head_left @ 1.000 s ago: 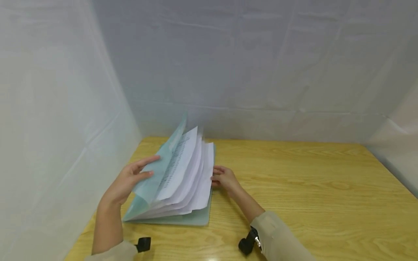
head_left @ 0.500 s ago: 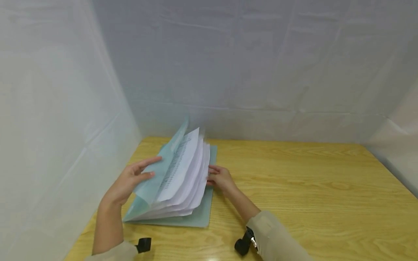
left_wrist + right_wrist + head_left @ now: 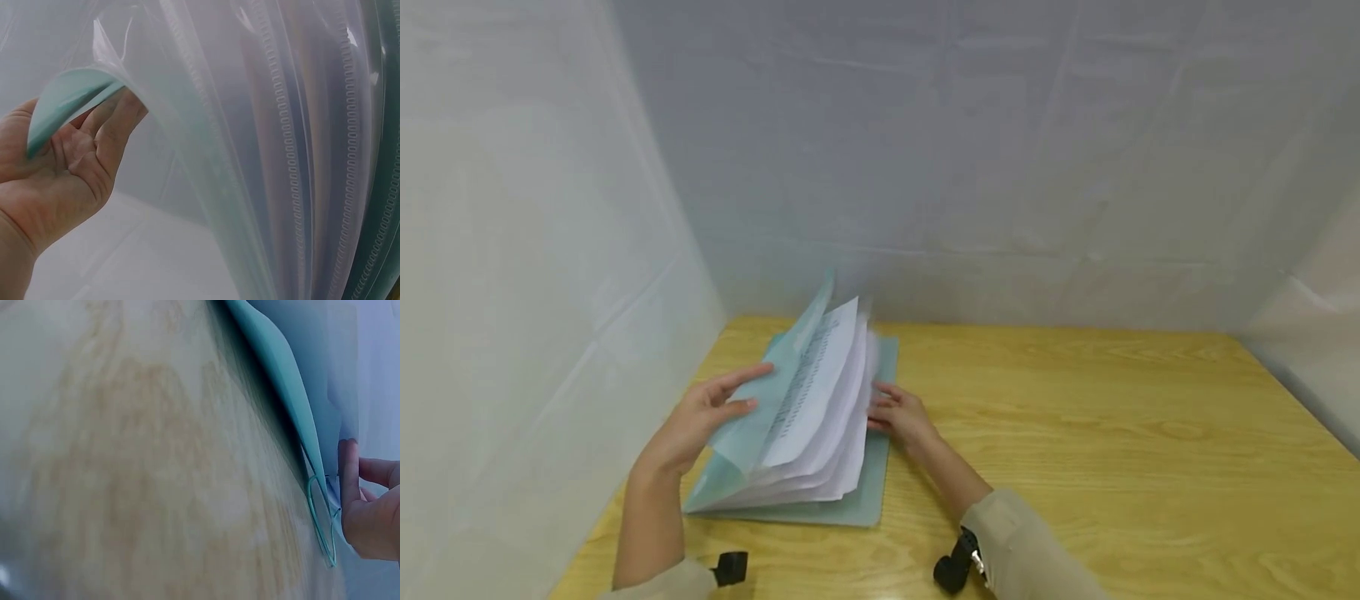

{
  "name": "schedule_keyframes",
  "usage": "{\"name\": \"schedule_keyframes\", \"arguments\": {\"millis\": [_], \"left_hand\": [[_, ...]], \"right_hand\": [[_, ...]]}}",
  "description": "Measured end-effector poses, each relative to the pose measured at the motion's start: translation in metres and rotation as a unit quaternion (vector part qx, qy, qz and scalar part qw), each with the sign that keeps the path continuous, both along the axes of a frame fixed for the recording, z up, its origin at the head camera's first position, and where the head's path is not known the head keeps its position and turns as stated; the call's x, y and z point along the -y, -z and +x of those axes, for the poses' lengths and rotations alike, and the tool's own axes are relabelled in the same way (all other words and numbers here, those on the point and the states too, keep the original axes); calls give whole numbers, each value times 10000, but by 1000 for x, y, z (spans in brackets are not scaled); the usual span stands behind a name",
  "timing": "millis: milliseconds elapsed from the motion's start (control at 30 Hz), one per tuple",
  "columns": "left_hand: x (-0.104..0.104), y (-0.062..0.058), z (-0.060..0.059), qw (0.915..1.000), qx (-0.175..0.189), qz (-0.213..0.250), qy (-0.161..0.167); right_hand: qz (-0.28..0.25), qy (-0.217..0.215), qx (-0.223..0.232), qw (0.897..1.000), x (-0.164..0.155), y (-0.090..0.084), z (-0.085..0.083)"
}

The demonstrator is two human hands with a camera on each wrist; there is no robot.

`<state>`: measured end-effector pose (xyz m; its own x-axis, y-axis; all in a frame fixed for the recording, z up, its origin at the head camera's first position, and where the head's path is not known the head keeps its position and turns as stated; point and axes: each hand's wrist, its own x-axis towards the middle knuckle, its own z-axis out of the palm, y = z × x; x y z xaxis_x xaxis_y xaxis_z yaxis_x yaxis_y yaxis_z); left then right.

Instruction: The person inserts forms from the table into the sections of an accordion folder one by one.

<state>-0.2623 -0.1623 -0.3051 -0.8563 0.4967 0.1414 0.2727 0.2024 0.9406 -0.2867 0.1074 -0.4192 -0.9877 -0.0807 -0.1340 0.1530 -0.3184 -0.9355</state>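
A pale teal display book with clear sleeves lies partly opened at the table's left. Its bowed front cover is raised, and my left hand holds that edge between thumb and fingers. In the left wrist view the cover's corner curls over the left palm. White printed pages fan out beneath the cover. On their right edge, my right hand pinches the sleeved pages with its fingertips. The right wrist view shows the right hand's fingers at a page edge; part of that grip is hidden.
The wooden table extends to the right. Pale plastic sheeting hangs behind it and along both sides. A thin teal loop shows at the book's edge. Black wrist devices sit near both sleeves.
My right hand has moved left with the page edges, baring more of the back cover on the right. The left hand has stayed almost still, holding the front cover.
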Motion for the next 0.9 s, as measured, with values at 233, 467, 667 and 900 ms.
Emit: {"name": "schedule_keyframes", "arguments": {"millis": [233,467,667,900], "left_hand": [[0,1,1,10000,88,-7,4],[-1,0,1,10000,85,-9,-34],[-5,-1,1,9999,98,-23,-62],[-9,0,1,9998,183,37,62]], "right_hand": [[313,30,-162,9994,5,4,1],[412,69,61,9991,4,-1,1],[363,28,134,9992,-6,-5,1],[304,-82,131,9994,-21,-4,4]]}}
